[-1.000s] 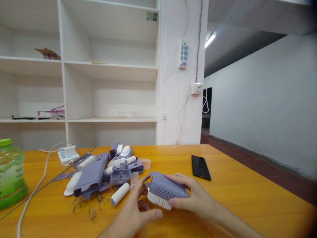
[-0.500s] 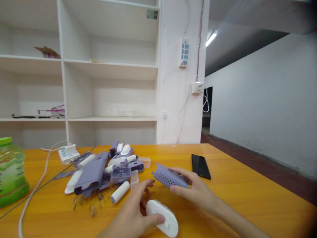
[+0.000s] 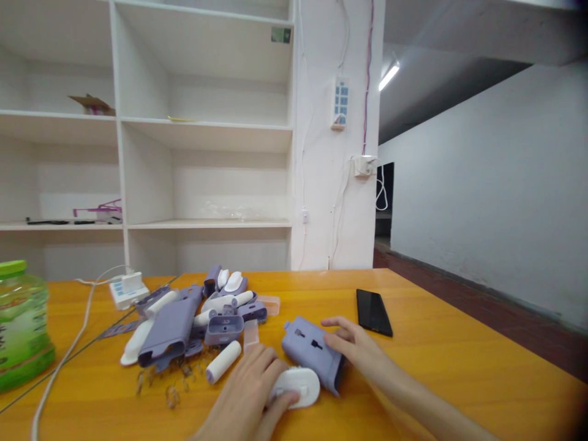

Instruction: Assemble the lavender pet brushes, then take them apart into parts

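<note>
In my left hand (image 3: 257, 386) is a white oval brush head (image 3: 301, 387), its bristles facing away and a small raised clip towards me. Just beyond it lies a purple plastic housing (image 3: 312, 350) with two dark keyhole-shaped slots on its upper face. My right hand (image 3: 351, 343) rests its fingers on the housing's right side, holding it near the table. To the left, a white roller (image 3: 223, 361) with a purple end cap lies apart from a pile of purple housings (image 3: 171, 327) and more white parts.
Small metal springs or clips (image 3: 177, 383) are scattered in front of the pile. A black phone (image 3: 374, 312) lies at right. On the left stand a green-lidded jar (image 3: 22, 331) and a white power strip (image 3: 128, 290), its cable (image 3: 76, 343) running towards me. Shelves (image 3: 206, 225) rise behind.
My right hand has turned the purple housing from its perforated side to its slotted face and lowered it. My left hand has tilted the brush head and brought it closer to the housing.
</note>
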The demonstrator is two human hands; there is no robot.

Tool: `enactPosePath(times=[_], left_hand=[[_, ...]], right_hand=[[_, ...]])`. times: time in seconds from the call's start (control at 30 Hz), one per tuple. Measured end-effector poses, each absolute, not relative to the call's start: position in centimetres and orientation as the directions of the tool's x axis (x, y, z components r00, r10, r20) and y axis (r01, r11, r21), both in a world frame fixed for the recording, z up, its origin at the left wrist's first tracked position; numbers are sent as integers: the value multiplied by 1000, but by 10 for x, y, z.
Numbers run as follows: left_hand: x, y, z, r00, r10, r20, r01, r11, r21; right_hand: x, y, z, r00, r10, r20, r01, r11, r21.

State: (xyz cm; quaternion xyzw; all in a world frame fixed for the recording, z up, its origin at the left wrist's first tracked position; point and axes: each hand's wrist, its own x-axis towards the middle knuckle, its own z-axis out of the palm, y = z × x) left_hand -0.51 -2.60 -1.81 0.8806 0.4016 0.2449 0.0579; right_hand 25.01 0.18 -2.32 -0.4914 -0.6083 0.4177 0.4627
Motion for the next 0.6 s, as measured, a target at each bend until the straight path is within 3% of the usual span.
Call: enactPosePath(times=[0.1, 0.2, 0.3, 0.43, 0.6], left_hand=[[-13, -18, -27, 458, 740, 493, 760, -613, 215], [-20, -10, -35, 428, 632, 646, 789, -610, 75], [-20, -7, -40, 523, 525, 672, 751, -657, -72], [-10, -8, -40, 728, 391, 564, 589, -777, -222], [-11, 2, -32, 746, 353, 565, 550, -805, -222]], right_hand=[[253, -3, -16, -119, 910, 398, 517, 399, -757], [253, -10, -8, -127, 842, 524, 709, 446, -546], [251, -17, -1, -113, 787, 606, 800, 434, -414], [248, -21, 0, -88, 835, 543, 829, 364, -425], [242, -17, -9, -123, 864, 488, 782, 387, -489]])
